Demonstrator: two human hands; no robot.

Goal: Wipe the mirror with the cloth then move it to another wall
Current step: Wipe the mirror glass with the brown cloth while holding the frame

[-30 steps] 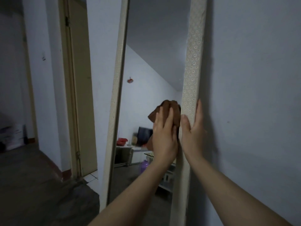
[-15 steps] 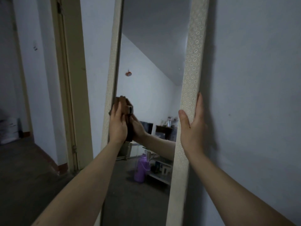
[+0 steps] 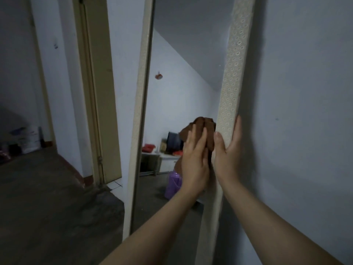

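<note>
Item: tall mirror (image 3: pixel 183 77), pale frame with a ring pattern embossed on its right rail (image 3: pixel 232 73), standing upright and leaning on a grey-white wall (image 3: pixel 305 92); a door frame (image 3: pixel 99 92) stands just to its left and a dark floor (image 3: pixel 57 207) runs below. Item: brown cloth (image 3: pixel 202 129), bunched, pressed flat to the glass near the right rail at about mid-height of the visible pane. Left hand (image 3: pixel 194 159): palm and extended fingers laid over the cloth, pinning it to the glass, not curled around it; the grip is a flat press, the cloth showing above the fingertips. Right hand (image 3: pixel 227 155): open grip straddling the right rail, thumb on the rail's front face, the other fingers along its outer edge beside the wall, steadying the mirror. Reflections in the glass: a sloped ceiling, a purple bottle (image 3: pixel 172 185), low furniture with red articles; none of it bears on the task. Step in hand, by judgement: wiping, with the cloth at the right margin of the pane. Upper and lower glass may yet need passes; its cleanliness cannot be read in this dim light. Next move calls for a sideways stroke toward the left rail under steady pressure, the right hand bracing the frame against tipping. Relocation to another wall is not yet begun and calls for both hands on the frame.
</note>
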